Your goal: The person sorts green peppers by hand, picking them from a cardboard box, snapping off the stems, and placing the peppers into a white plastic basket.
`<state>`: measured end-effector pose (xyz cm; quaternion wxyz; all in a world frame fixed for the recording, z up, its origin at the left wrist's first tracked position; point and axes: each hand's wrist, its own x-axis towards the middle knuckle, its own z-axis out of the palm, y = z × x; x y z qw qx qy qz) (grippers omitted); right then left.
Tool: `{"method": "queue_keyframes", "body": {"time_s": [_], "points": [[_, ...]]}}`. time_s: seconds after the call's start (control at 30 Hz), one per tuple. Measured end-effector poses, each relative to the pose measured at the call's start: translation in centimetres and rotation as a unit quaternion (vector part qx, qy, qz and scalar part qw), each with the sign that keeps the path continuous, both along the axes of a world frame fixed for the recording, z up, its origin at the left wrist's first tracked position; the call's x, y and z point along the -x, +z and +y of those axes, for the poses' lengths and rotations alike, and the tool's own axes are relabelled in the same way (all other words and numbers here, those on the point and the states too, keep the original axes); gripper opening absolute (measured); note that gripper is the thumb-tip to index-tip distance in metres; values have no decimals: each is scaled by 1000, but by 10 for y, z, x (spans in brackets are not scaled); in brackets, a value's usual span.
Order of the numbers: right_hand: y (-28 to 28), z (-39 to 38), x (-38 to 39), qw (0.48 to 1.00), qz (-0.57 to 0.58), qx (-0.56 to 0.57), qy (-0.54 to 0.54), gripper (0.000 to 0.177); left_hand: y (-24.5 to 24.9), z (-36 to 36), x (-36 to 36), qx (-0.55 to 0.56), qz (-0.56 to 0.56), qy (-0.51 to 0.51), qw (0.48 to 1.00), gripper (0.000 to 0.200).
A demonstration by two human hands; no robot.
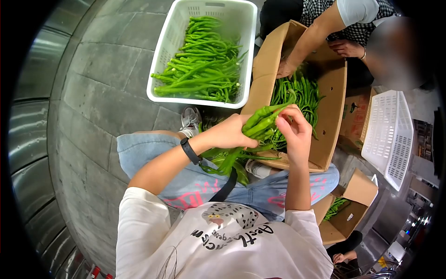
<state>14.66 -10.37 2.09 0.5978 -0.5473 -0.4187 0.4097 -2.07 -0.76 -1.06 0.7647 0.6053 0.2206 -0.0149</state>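
Observation:
My left hand [231, 132] is wrapped round a bunch of long green chili peppers [263, 122], held above my lap. At the bunch's right end, the thumb and fingers of my right hand [296, 132] are closed on the tip of one pepper; the exact pinch point is partly hidden. Below the hands, more long peppers [227, 162] lie over a plastic bag between my knees. Just beyond the hands, an open cardboard box [333, 100] holds a heap of green peppers [297, 95].
A white plastic crate [155, 95] of green peppers stands on the grey tile floor ahead. Another person's arm [320, 25] reaches into the cardboard box. At the right are an upright white crate [388, 135] and a smaller box [355, 209] with peppers.

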Motion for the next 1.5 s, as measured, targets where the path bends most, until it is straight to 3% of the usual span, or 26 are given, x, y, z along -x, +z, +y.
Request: {"method": "queue_keyframes", "body": {"time_s": [0.2, 0.3, 0.37, 0.43, 0.5, 0.6, 0.63, 0.73, 0.77, 0.8, 0.87, 0.93, 0.97, 1.03, 1.17, 1.27, 1.43, 1.5], "points": [[-1, 2, 4, 996, -87, 10, -19, 14, -1, -10, -2, -139, -48, 84, 986, 47], [-3, 1, 3, 982, -184, 5, -40, 14, 3, -10, -3, -151, -10, 99, 983, 49], [-2, 2, 2, 975, -213, -42, -44, 12, 4, -5, -3, -75, 1, 88, 993, 50], [-1, -7, 6, 999, 31, 0, -30, 10, 0, -1, -3, -33, -15, 75, 997, 50], [-1, -11, 2, 972, 233, 33, -3, 7, 0, -3, -2, -69, -20, 77, 994, 50], [-8, -11, -11, 907, 412, 8, 86, 6, -2, -3, -2, -41, -5, 94, 995, 51], [-6, -13, -13, 901, 427, 38, 65, 9, -4, -2, -1, -19, 4, 103, 995, 51], [0, -15, -28, 991, 109, 70, 20, 16, -10, -4, -1, -143, -46, 88, 985, 65], [-1, -17, -34, 993, -51, 109, -9, 22, -9, -5, 0, -140, -37, 79, 986, 65], [2, -17, -37, 945, -292, 141, -33, 26, 1, -4, -1, -137, -29, 71, 988, 65], [11, -19, -36, 957, -264, 121, -14, 31, 4, -5, -4, -144, -14, 50, 988, 64], [8, -19, -26, 996, -83, 24, 21, 37, -1, -6, -5, -166, 1, 25, 986, 62], [7, -15, -23, 993, -107, 1, 46, 36, -4, -7, -6, -176, -5, 12, 984, 60], [4, -8, -19, 991, -98, 34, 84, 20, -6, -11, -6, -197, -17, -15, 980, 58], [1, -2, -17, 990, 38, 66, 116, 20, 9, -12, -1, -203, -74, -26, 976, 48], [-18, -1, -20, 947, 291, 54, 124, 13, 7, -12, -2, -181, -76, -77, 978, 46], [-30, 8, -14, 852, 484, 59, 192, 48, 1, -9, 0, -152, -132, -78, 976, 46], [-31, 11, -18, 853, 481, 0, 204, 51, 2, -5, 4, -124, -130, -64, 982, 43]]}}
